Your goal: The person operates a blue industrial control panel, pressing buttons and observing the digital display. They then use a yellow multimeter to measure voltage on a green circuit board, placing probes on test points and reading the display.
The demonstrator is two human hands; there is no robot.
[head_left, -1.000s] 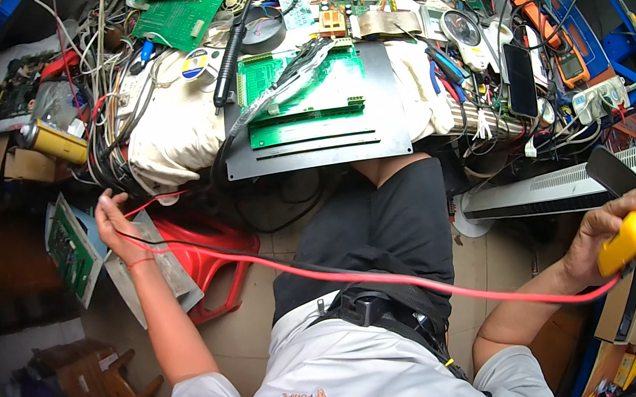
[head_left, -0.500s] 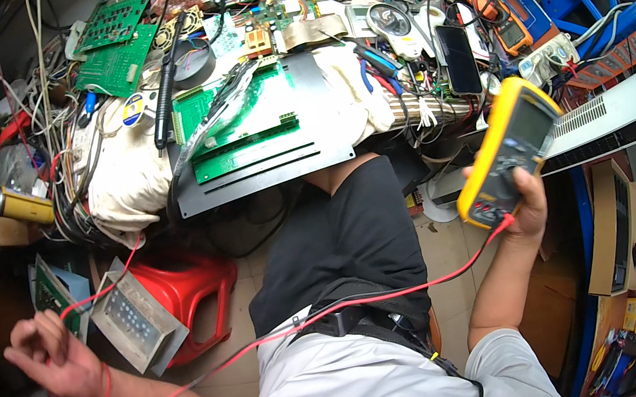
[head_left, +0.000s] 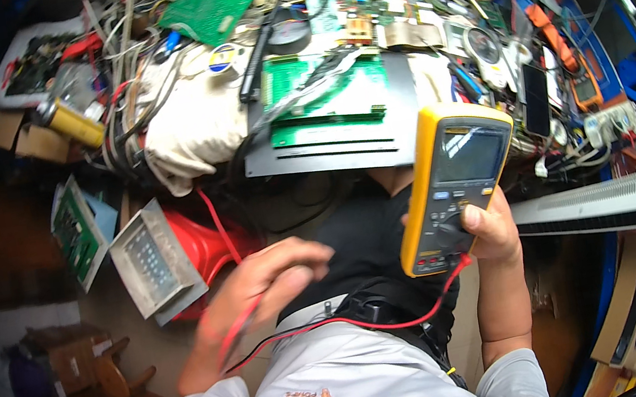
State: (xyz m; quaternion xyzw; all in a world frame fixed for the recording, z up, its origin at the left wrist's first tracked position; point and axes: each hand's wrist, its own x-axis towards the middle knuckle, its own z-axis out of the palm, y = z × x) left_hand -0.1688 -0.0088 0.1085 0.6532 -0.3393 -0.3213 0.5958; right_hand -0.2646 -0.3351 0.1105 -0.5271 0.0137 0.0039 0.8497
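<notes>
My right hand (head_left: 493, 230) is wrapped round a yellow multimeter (head_left: 452, 197), thumb on its front beside the dial. The meter leans upright with its grey screen facing up. From the sockets at its lower end, a red test lead (head_left: 390, 327) and a black one sag across my waist toward my left arm. My left hand (head_left: 276, 277), slightly blurred, hovers over my lap with its fingers curled together. A red lead passes through it and runs up toward the bench. On the bench lies a green circuit board (head_left: 327, 104) on a dark metal plate (head_left: 407, 112), bundled wires across it.
The bench is crowded with boards, cables and tools, including a phone (head_left: 536, 99) and an orange meter (head_left: 586, 88) at right. Below on the left stand a metal-framed panel (head_left: 156, 259) and a red stool (head_left: 207, 238). A long white appliance (head_left: 604, 201) sits at right.
The left hand has come in from the far left to above my lap. The multimeter has moved left and turned more toward me. The whole view has shifted.
</notes>
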